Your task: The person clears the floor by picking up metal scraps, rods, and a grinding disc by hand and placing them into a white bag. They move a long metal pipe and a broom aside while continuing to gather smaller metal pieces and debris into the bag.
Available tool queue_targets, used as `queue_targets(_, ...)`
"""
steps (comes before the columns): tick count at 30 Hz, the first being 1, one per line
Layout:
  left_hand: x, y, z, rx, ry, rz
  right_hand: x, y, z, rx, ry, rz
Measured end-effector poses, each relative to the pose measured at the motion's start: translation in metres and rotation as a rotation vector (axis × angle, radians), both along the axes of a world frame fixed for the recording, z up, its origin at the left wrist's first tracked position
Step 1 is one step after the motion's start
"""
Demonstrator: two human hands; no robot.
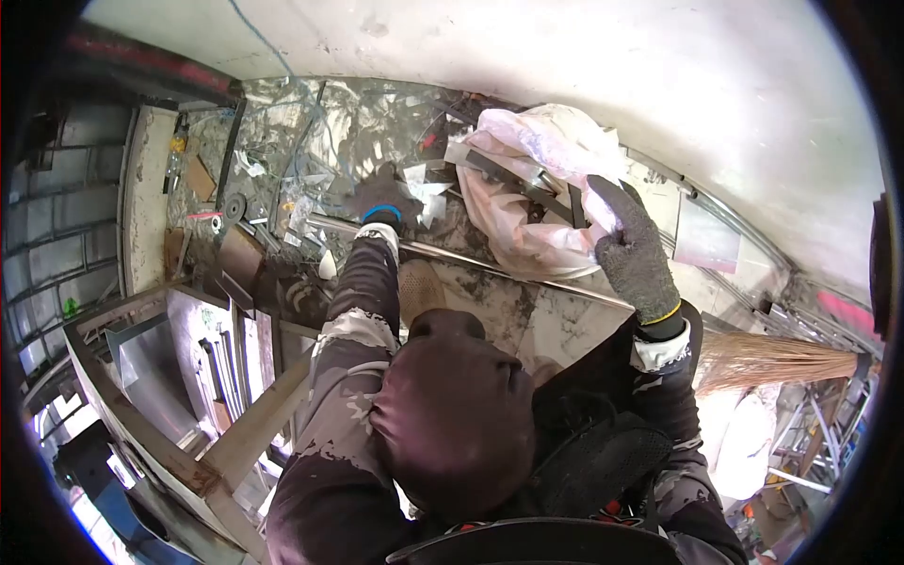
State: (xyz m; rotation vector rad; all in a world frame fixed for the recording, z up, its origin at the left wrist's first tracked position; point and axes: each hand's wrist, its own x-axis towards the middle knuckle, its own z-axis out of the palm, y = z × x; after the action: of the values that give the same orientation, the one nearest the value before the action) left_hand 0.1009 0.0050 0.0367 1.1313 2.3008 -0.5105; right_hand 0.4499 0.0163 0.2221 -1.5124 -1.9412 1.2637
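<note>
My right hand (636, 250), in a dark grey glove with a yellow cuff edge, grips the right rim of a white-pink sack (508, 226). Dark flat strips (537, 193) and other scraps lie in the sack's open mouth. My left hand (384, 196), in a grey glove with a blue cuff edge, reaches down to the littered floor, left of the sack. White scraps (428, 193) lie just right of it. The left fingers blend into the dark debris, so their pose is unclear. A long metal tube (471, 260) runs below both hands.
A metal frame (212, 466) holding sheets and bars stands at lower left. Grinding discs (234, 206) and a brown plate (241, 259) lie at left. A straw broom (782, 362) is at right, near metal tubing (819, 424). A pale wall (659, 66) bounds the far side.
</note>
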Motion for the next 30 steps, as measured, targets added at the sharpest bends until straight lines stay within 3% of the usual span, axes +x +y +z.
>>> queue_targets(6,-0.010,-0.011,-0.010,0.016,-0.134,-0.014,0.000,-0.001,-0.006,0.087,0.008,0.001)
queue_targets(10,-0.023,-0.027,-0.044,0.194,-0.116,-0.012,0.006,0.003,-0.010,0.123,-0.029,0.074)
queue_targets(13,-0.042,-0.036,-0.068,0.400,-0.610,0.065,0.003,0.001,-0.002,0.061,-0.034,0.068)
queue_targets(17,-0.048,-0.045,-0.062,0.617,-0.691,0.129,0.001,0.002,-0.001,0.017,-0.016,0.046)
queue_targets(20,-0.035,-0.045,0.024,0.724,-0.570,0.227,-0.002,0.002,0.001,0.034,0.002,0.043)
queue_targets(21,-0.037,-0.051,0.027,0.881,-0.393,0.101,-0.003,0.002,0.001,0.033,0.004,0.050)
queue_targets(22,-0.034,-0.057,0.028,0.882,-0.389,0.106,-0.003,0.002,0.001,0.024,-0.007,0.044)
queue_targets(24,-0.022,-0.066,0.030,1.170,-0.311,0.266,-0.004,0.003,0.001,0.019,-0.021,0.045)
queue_targets(25,-0.026,-0.070,0.016,1.082,-0.142,0.123,-0.004,0.003,0.000,0.039,-0.022,0.028)
queue_targets(26,-0.031,-0.077,0.002,1.082,-0.138,0.133,-0.005,0.003,-0.002,0.057,-0.022,0.014)
queue_targets(28,-0.040,-0.084,-0.006,0.825,-0.086,0.082,-0.007,0.005,-0.009,0.121,-0.015,0.013)
queue_targets(30,-0.057,-0.097,-0.009,0.842,-0.116,0.157,-0.007,0.006,-0.010,0.177,-0.016,0.009)
